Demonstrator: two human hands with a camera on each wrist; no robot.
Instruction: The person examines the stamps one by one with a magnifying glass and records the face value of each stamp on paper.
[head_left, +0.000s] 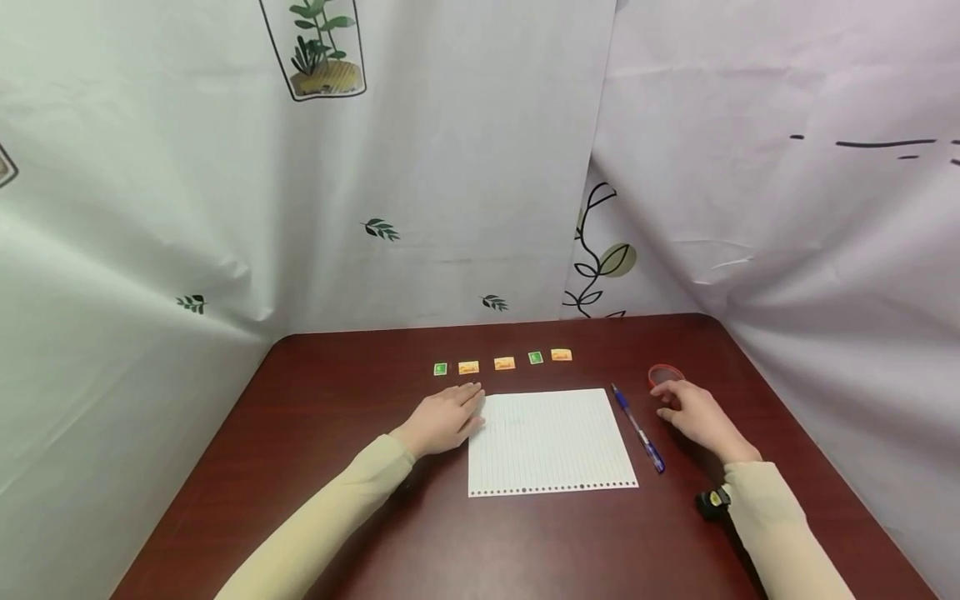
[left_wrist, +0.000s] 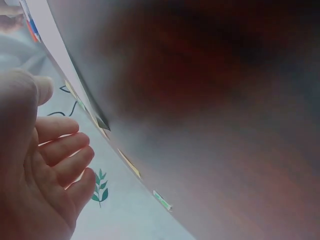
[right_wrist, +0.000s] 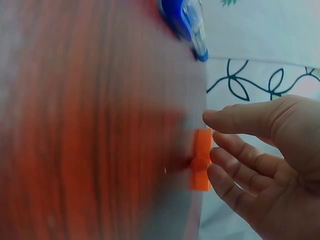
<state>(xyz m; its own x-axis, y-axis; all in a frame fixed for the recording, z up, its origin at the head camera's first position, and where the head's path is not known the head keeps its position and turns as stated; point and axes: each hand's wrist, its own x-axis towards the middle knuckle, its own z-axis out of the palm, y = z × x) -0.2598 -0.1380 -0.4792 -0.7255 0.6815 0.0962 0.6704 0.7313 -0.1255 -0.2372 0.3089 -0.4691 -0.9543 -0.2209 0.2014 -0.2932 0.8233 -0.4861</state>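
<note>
A sheet of ruled loose-leaf paper [head_left: 551,442] lies on the table, its row of holes along the near side. My left hand [head_left: 441,421] is at the paper's upper left edge, fingers extended; the left wrist view shows them close together. To the right, a round red-orange ring like a tape roll [head_left: 664,366] lies flat. My right hand [head_left: 701,418] reaches to its near side. In the right wrist view the bent fingertips [right_wrist: 216,155] are right at the orange ring [right_wrist: 202,175], with the thumb spread apart from them.
A blue pen [head_left: 637,429] lies slantwise between the paper and my right hand. Beyond the paper, several small stickers, green [head_left: 440,369] and orange-yellow [head_left: 504,363], form a row. A white printed curtain [head_left: 465,167] surrounds the brown table [head_left: 360,367].
</note>
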